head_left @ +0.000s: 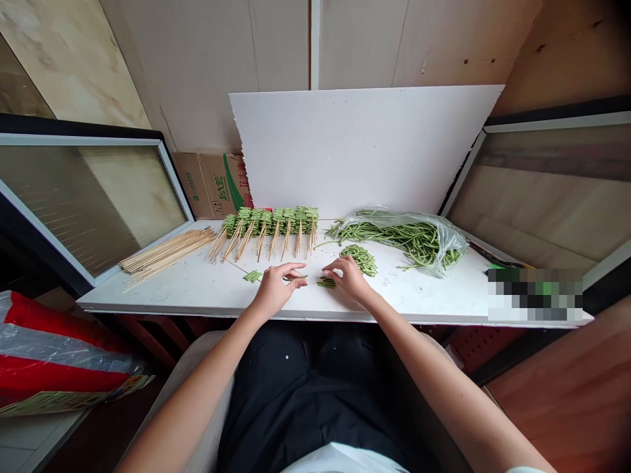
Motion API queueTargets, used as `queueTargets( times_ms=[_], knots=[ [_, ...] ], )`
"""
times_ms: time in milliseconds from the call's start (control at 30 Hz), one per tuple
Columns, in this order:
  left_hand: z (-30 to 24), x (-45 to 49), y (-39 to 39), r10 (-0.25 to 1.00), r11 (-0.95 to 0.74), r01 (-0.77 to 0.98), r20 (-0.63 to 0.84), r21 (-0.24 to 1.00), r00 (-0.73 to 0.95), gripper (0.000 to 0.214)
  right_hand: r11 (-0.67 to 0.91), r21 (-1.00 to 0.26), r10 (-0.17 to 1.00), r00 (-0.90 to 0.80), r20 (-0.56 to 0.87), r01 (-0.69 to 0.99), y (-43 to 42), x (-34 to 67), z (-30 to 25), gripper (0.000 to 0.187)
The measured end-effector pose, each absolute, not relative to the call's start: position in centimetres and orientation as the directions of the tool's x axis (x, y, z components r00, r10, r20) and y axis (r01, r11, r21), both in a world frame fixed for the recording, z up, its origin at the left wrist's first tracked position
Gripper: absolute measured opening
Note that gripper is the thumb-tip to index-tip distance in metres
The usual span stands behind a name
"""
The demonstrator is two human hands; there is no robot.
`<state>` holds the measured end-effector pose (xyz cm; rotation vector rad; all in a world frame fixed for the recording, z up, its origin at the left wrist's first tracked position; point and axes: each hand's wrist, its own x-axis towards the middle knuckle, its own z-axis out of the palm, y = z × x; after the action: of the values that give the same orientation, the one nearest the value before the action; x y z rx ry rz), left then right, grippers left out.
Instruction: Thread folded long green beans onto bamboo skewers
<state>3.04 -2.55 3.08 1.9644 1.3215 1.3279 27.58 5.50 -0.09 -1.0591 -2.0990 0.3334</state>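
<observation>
My left hand is closed at the front edge of the white table, with a few cut green bean pieces between its thumb and fingers. Just left of it lies a thin skewer carrying a short row of bean pieces. My right hand has its thumb and fingertips drawn together; what they pinch, if anything, is too small to make out. Partly under that hand sits a small row of cut bean pieces. A heap of cut beans is right behind it.
Loose bamboo skewers lie at left. Stacked skewers of green beans line the back. A clear plastic bag of long green beans is at right. A white board leans behind; glass panels flank the table.
</observation>
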Motion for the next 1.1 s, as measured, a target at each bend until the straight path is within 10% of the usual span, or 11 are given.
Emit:
queueTargets(
  times_ms=[200,600,967,1100],
  knots=[
    [2.9,3.3,-2.7,0.855,-0.479,0.566,0.504,0.671,0.126,0.040,0.644,-0.714,0.735,-0.481,0.478,0.275,2.5,25.7,3.2,0.035],
    [3.2,2.8,-2.5,0.777,-0.538,0.613,0.623,0.578,0.094,0.011,0.735,-0.618,0.676,-0.380,0.631,0.280,2.3,25.4,3.5,0.023],
    [3.2,3.6,-2.9,0.758,-0.584,0.601,0.632,0.546,0.163,0.006,0.893,-0.216,0.415,-0.539,0.733,0.394,0.3,24.8,5.0,0.023],
    [3.5,4.2,-3.4,0.744,-0.613,0.549,0.650,0.568,0.158,0.012,0.886,-0.308,0.451,-0.495,0.743,0.346,-0.2,24.5,5.1,0.024]
  ],
)
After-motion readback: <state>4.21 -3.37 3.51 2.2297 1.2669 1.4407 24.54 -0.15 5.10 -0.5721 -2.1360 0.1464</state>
